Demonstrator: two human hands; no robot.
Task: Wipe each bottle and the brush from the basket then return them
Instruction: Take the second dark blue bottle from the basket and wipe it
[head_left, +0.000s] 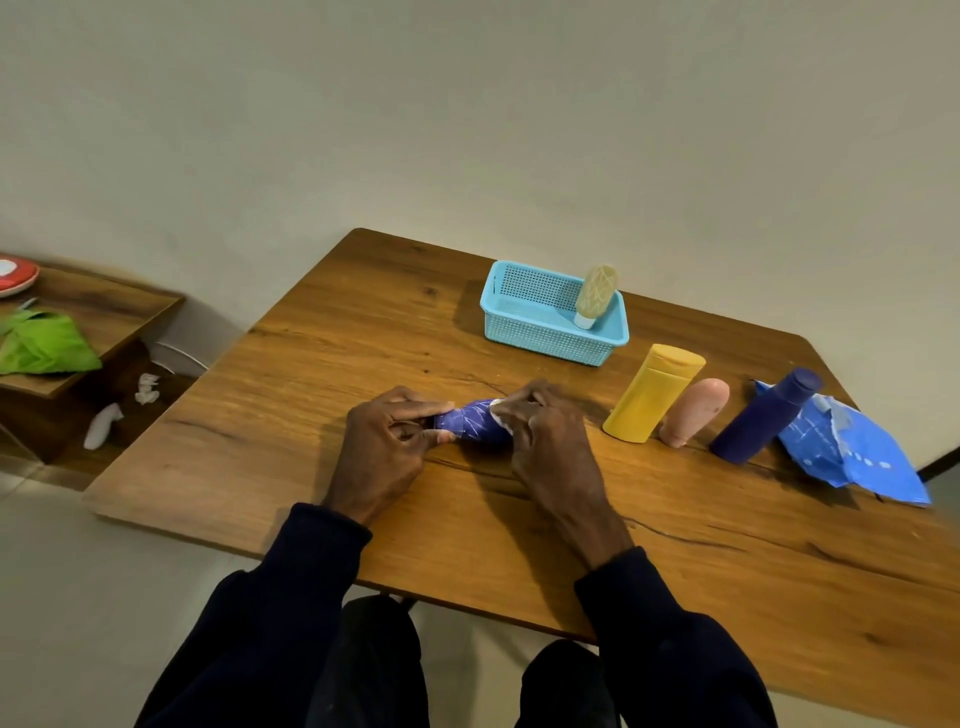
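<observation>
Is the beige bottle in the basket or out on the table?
In the basket. The beige bottle stands cap-down at the right end of the blue basket, leaning on its rim.

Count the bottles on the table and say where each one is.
5: beige bottle upside down in the light blue basket; yellow, pink and dark blue bottles right of the hands; patterned blue bottle held between both hands.

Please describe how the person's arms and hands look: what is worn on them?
Both arms wear long, dark navy sleeves ending at the wrists. The left hand and right hand are bare: no gloves, rings, watch or markings are visible.
</observation>
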